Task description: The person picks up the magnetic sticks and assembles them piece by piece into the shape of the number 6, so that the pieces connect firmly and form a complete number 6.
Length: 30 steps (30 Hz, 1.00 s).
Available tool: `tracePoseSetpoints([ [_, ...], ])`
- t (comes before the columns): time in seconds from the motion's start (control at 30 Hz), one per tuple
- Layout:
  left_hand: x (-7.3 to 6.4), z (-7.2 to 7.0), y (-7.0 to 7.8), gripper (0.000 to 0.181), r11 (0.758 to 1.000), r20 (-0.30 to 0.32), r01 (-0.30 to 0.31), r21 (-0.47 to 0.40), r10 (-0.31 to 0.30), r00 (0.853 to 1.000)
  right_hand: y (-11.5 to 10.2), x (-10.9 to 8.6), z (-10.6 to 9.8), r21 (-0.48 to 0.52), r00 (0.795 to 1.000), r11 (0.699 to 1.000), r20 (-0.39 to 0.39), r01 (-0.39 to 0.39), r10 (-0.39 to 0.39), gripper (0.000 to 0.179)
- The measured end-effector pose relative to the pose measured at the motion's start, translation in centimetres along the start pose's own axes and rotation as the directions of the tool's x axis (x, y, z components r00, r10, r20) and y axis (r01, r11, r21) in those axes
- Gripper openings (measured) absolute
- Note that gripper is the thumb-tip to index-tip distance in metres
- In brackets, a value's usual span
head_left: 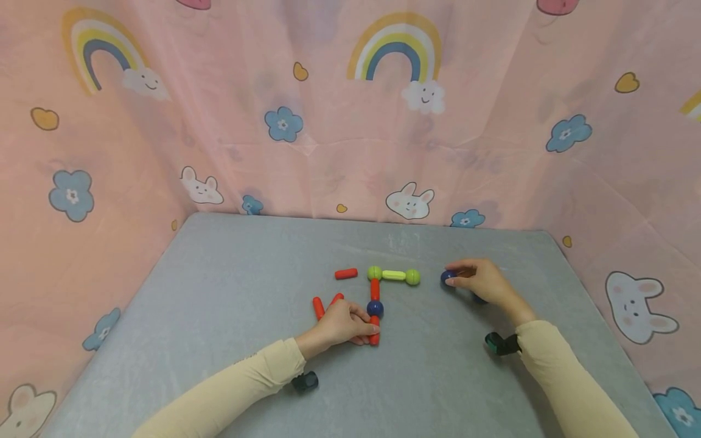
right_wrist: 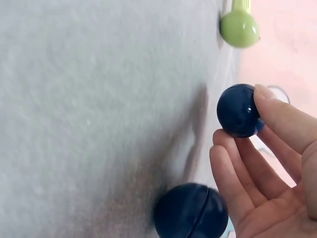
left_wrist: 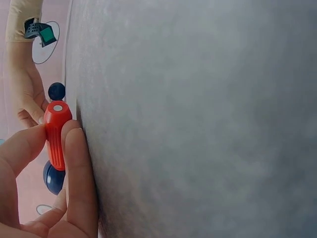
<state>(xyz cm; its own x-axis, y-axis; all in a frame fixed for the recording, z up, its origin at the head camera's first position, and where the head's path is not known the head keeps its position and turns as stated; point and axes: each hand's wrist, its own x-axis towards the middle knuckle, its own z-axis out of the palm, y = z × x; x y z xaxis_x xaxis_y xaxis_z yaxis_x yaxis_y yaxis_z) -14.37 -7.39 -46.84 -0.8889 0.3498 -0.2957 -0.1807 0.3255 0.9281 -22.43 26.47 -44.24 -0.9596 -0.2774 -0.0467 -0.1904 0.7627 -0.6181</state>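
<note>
Pinching at two spots over the grey surface [head_left: 246,274]. Left hand [head_left: 339,323]: fingers closed to a rod's width on the near red rod [head_left: 375,338], which lies lengthwise below a dark blue ball [head_left: 375,309] and meets it. Above that ball, an upper red rod [head_left: 375,289] runs to a green ball [head_left: 375,273]; from there a pale green rod [head_left: 394,275] goes right to an end green ball [head_left: 412,277]. Right hand [head_left: 483,281]: fingers parted just enough to grip a held blue ball [right_wrist: 238,110], raised off the surface, right of the green end; remaining fingers loosely bent. Another blue ball [right_wrist: 190,212] rests beneath that hand. Left of the joined pieces, a loose red rod [head_left: 346,274]; nearer, two more red rods [head_left: 319,308], partly hidden by the left hand. Pink printed cloth [head_left: 328,164] stands behind.
</note>
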Motion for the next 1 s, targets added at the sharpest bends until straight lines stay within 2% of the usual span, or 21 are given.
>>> tracePoseSetpoints([
  [0.23,0.0,0.0,0.0,0.024,1.000,0.003,-0.002,-0.001,0.002,1.000,-1.5,-1.1,0.7,0.025,1.000,1.000,-0.008,0.003,-0.003,0.040],
  [0.47,0.0,-0.1,-0.1,0.025,1.000,0.001,-0.005,0.006,0.005,1.000,-3.2,-2.7,2.3,0.063,1.000,0.998,-0.003,-0.008,0.008,0.036],
  [0.63,0.1,-0.1,-0.1,0.025,1.000,0.001,-0.007,0.004,0.007,1.000,-4.2,-3.7,3.8,0.143,0.999,0.990,0.051,-0.018,0.011,0.038],
  [1.0,0.0,0.0,0.0,0.024,1.000,0.003,-0.004,0.006,0.004,1.000,-6.9,-5.9,6.9,0.302,0.984,0.944,0.156,-0.132,0.088,0.039],
])
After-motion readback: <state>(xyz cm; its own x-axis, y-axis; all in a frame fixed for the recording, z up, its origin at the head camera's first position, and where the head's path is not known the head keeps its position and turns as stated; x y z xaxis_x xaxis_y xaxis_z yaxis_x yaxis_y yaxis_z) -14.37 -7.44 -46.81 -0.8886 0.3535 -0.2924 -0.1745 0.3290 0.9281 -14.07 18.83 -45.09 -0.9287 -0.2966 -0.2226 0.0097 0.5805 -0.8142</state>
